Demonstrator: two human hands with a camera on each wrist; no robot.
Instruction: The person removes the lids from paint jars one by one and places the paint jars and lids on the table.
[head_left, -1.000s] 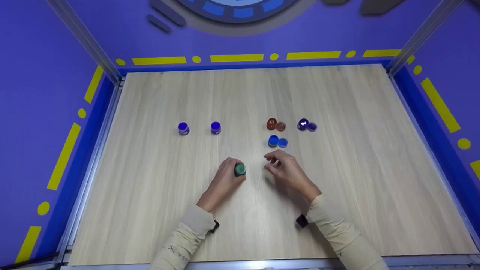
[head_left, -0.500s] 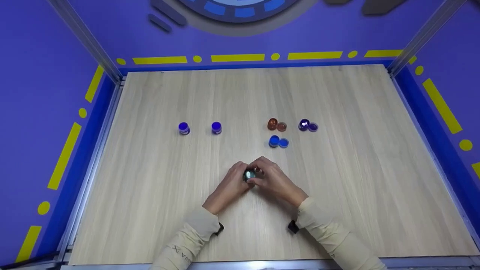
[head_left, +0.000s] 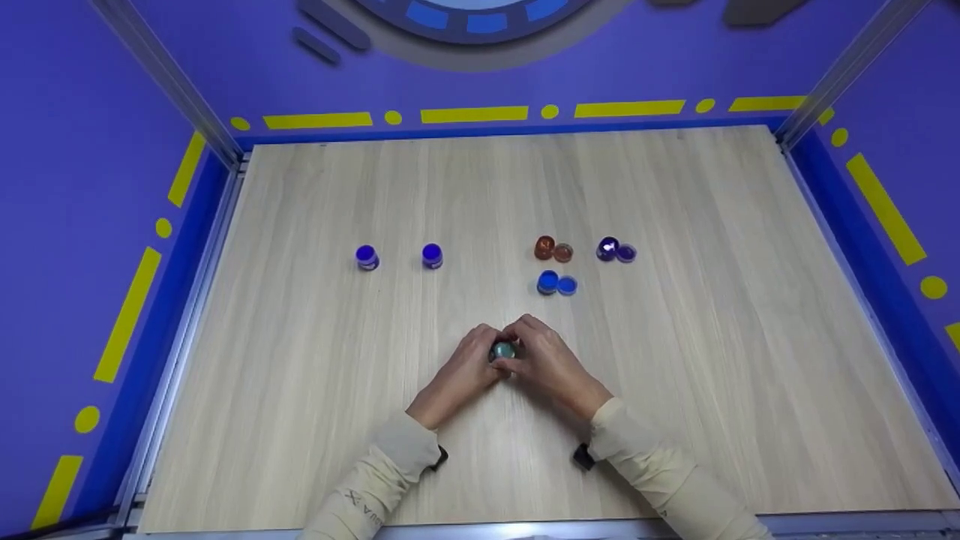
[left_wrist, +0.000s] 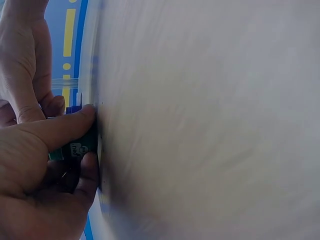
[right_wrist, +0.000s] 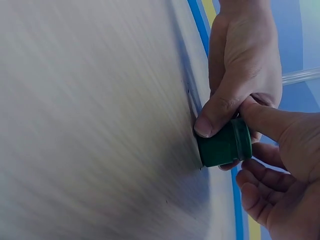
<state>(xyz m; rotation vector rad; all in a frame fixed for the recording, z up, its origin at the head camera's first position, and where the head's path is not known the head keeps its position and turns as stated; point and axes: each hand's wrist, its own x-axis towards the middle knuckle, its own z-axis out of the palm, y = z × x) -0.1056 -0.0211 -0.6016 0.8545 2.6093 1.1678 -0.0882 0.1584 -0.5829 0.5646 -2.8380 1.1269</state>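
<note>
A small green paint jar (head_left: 505, 350) stands between both hands near the middle of the table. My left hand (head_left: 463, 369) grips its body, with the thumb and a finger on opposite sides; in the left wrist view part of the label on the jar (left_wrist: 80, 149) shows. From the right, my right hand (head_left: 551, 364) pinches around the top. The right wrist view shows that thumb and fingers at the rim of the lid (right_wrist: 242, 139), which sits on the jar. Fingers cover part of the lid, so whether it is loosened cannot be seen.
Beyond the hands lie an open blue jar (head_left: 548, 282), an open orange-brown jar (head_left: 545, 247) and an open dark purple jar (head_left: 608, 248), each with its lid at its right. Two closed violet-topped jars (head_left: 367, 256) stand farther left on the wooden table (head_left: 315, 337).
The right hand has come left to meet the green jar's top. The left hand has shifted slightly right with the jar. Over the last half second both hands stay nearly in place.
</note>
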